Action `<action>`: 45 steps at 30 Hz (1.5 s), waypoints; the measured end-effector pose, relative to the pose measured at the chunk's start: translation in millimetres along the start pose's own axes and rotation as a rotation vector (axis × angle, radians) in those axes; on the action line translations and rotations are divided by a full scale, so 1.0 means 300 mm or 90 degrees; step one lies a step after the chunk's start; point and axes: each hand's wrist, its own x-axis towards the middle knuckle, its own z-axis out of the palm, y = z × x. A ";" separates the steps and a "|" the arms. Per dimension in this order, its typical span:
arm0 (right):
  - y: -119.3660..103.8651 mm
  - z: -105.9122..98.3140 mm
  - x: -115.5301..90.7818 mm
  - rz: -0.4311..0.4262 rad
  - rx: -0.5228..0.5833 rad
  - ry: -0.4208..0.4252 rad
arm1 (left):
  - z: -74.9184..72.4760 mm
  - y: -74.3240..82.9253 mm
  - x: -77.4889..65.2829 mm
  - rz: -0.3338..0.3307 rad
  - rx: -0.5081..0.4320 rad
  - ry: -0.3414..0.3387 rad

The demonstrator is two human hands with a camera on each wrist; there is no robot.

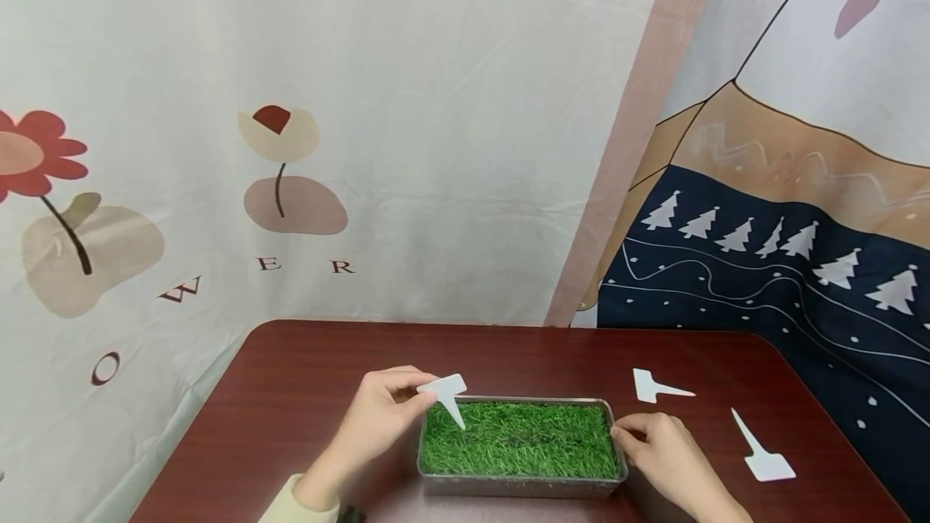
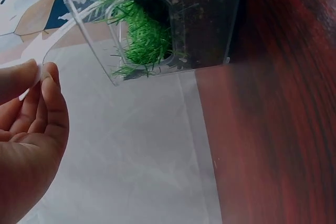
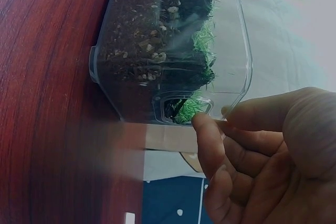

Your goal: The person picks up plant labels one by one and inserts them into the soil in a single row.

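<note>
My left hand point(image 1: 379, 414) pinches a white T-shaped plant label point(image 1: 446, 391) between thumb and fingers. The label's pointed stem slants down over the left end of a clear plastic box point(image 1: 519, 488). Green artificial-looking grass point(image 1: 519, 441) covers the top inside the box. In the right wrist view, dark soil with pale bits point(image 3: 142, 51) shows through the box wall below the grass. At the box's right end, my right hand point(image 1: 667, 452) pinches the rim between thumb and index finger, by a rounded opening in the end wall.
Two more white plant labels lie on the dark red wooden table point(image 1: 305, 394) to the right: one point(image 1: 645, 386) behind my right hand, the other point(image 1: 770, 466) nearer the right edge. Printed cloth point(image 1: 465, 144) hangs behind the table.
</note>
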 end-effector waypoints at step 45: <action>0.001 -0.002 0.001 -0.005 -0.008 -0.007 | 0.051 0.003 -0.024 -0.028 0.160 -0.158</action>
